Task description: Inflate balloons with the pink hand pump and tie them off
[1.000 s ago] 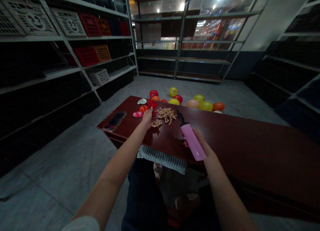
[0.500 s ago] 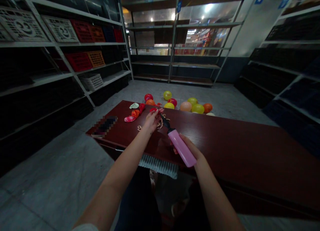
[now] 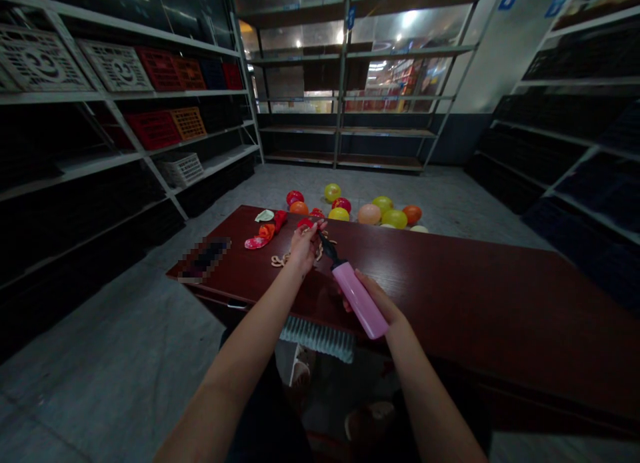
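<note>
My right hand [image 3: 381, 299] is wrapped around the pink barrel of a hand balloon pump [image 3: 359, 299], whose black nozzle points away and to the left. Close to the nozzle tip, my left hand [image 3: 303, 248] is closed, with a red uninflated balloon [image 3: 305, 223] at its fingertips. Whether the balloon's neck sits on the nozzle is too small to tell. Tan curled strips [image 3: 280, 259] lie on the table beside and beyond my left hand. Further left is a small group of limp balloons [image 3: 265, 233] in red, orange and pale green.
The dark red table [image 3: 460, 289] spans the space before me, a blurred-out flat object [image 3: 205, 259] on its left end. Inflated balloons [image 3: 369, 214] lie on the floor beyond. A grey-blue ribbed item [image 3: 320, 337] is under the front edge. Shelves with crates [image 3: 187, 123] stand left.
The view has shifted slightly, so the scene sits a little differently. Both hands keep their hold, and the pump stays at nearly the same place over the table.
</note>
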{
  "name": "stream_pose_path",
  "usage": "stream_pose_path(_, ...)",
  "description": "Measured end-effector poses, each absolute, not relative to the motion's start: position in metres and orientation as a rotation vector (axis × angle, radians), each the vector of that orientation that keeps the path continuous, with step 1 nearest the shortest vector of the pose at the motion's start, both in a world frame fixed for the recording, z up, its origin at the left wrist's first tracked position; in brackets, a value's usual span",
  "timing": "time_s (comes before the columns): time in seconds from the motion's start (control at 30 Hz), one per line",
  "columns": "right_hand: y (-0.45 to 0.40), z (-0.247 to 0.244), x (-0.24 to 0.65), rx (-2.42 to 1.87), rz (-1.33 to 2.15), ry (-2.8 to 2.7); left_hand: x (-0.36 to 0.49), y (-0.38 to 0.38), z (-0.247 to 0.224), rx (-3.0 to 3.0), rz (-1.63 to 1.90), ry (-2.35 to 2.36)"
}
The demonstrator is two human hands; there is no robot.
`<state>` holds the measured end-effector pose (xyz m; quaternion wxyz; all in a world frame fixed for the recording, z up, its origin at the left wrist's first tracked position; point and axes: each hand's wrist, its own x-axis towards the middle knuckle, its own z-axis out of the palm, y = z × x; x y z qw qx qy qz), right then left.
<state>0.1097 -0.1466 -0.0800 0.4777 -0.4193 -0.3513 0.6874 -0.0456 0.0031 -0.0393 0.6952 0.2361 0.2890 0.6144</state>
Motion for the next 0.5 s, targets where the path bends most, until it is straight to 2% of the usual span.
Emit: stream_pose_path(0.5,-0.148,-0.079,0.109,-1.042,1.652,-0.850,-0.039,-0.014,-0.052,0.645,1.272,0.621)
